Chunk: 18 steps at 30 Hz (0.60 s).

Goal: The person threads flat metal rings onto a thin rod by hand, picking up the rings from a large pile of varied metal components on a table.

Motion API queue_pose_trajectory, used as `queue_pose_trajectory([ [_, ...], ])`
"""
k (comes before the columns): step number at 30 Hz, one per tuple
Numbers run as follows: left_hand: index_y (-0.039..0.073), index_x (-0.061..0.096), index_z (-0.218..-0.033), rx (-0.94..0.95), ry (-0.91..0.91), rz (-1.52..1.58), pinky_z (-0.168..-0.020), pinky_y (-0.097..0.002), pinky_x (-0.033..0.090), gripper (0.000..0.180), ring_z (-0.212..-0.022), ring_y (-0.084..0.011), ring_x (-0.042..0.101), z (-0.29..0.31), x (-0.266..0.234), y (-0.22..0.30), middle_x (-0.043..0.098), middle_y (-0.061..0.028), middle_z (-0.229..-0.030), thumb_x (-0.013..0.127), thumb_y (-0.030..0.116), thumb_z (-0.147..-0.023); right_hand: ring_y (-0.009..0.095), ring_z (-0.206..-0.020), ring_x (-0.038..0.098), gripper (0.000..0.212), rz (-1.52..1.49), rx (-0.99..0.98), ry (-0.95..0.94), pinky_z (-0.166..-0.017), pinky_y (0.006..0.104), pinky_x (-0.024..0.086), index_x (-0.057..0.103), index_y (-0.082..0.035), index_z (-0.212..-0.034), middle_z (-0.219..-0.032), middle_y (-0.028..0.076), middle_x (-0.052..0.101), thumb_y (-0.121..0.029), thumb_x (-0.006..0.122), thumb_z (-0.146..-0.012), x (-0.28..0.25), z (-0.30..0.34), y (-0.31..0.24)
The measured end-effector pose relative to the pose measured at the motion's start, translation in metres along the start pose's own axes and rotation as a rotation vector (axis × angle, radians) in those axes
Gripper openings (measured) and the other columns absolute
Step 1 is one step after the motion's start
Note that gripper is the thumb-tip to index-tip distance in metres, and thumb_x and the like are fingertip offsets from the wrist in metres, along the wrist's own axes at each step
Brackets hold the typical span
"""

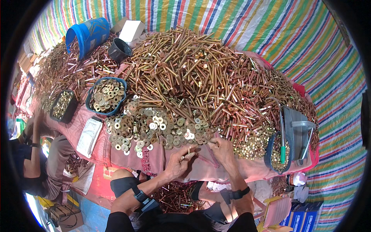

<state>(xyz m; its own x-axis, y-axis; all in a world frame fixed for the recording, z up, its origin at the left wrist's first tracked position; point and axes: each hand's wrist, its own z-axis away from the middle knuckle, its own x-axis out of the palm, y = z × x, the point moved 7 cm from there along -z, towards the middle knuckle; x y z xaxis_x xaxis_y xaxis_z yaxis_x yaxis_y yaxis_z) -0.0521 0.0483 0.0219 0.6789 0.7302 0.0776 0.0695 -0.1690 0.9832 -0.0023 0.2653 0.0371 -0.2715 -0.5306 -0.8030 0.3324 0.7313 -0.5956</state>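
Nearest: black strap with blue-grey device (141,196) on left wrist, plain dark band (240,193) on right. Between the forearms, below the cloth edge, more copper-coloured metal rods (176,196). Pink plastic chair (279,212) and blue cardboard boxes (303,217) lower right.

Left hand (180,161): fingers bent in, thumb and fingertips pinching a small brass-coloured metal piece (189,150), over the pink cloth (154,158) near the washers. Right hand (223,150): fingers curled, tips down at the pile edge between washers and nuts; can't tell if it has hold of anything.

Just beyond the hands, loose heap of flat round brass-toned washers (154,123); right of it, small gold-coloured nuts (251,146). Far right, dark blue oval plastic tub (266,154) of nuts, green-handled metal tool (283,152) across it, grey plastic bin (292,118) alongside.

Left: flat silver-white packet (89,133), blue-rimmed tub (90,106) of washers, dark oblong tray (70,113) of nuts. Co-worker's arm (34,154) at left edge, hand blurred.

Behind, big mound of long coppery metal rods (181,69). Back left: blue plastic bucket on its side (92,34), small black bucket (119,51), white cardboard box (132,30). Farthest, multicoloured striped tarp (232,19).
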Motion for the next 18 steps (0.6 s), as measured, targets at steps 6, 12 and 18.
queue_pose_trajectory([
  [6, 0.003, 0.064, -0.138, 0.067, 0.042, -0.135, -0.082, -0.0330, 0.057, 0.032, -0.092, -0.0176, 0.071, -0.003, 0.005, -0.001, 0.073, -0.0133, -0.102, 0.059, 0.008, -0.107, 0.018, -0.062, 0.067, 0.023, -0.483, 0.073, -0.067, -0.059, 0.0326, 0.053, 0.074, 0.002, -0.102, -0.083, 0.012, 0.075, -0.018, 0.079, -0.094, -0.003, 0.001, 0.000],
  [12, 0.004, 0.066, -0.136, 0.106, 0.035, -0.177, -0.079, -0.0345, 0.057, 0.035, -0.087, -0.0218, 0.072, -0.005, 0.009, 0.001, 0.073, -0.0146, -0.098, 0.059, -0.001, -0.101, 0.002, -0.044, 0.040, 0.014, -1.227, 0.399, -0.429, -0.039, 0.0207, 0.028, 0.065, -0.004, -0.099, -0.079, 0.001, 0.063, -0.015, 0.073, -0.101, 0.011, 0.026, -0.039],
  [18, 0.003, 0.067, -0.131, 0.186, 0.032, -0.173, -0.081, -0.0359, 0.057, 0.039, -0.091, -0.0261, 0.072, -0.005, 0.007, 0.006, 0.073, -0.0173, -0.104, 0.053, -0.008, -0.097, 0.001, -0.043, 0.038, 0.017, -1.130, 0.335, -0.395, -0.039, 0.0209, 0.027, 0.065, -0.004, -0.098, -0.074, -0.002, 0.060, -0.019, 0.074, -0.101, 0.020, 0.029, -0.063],
])
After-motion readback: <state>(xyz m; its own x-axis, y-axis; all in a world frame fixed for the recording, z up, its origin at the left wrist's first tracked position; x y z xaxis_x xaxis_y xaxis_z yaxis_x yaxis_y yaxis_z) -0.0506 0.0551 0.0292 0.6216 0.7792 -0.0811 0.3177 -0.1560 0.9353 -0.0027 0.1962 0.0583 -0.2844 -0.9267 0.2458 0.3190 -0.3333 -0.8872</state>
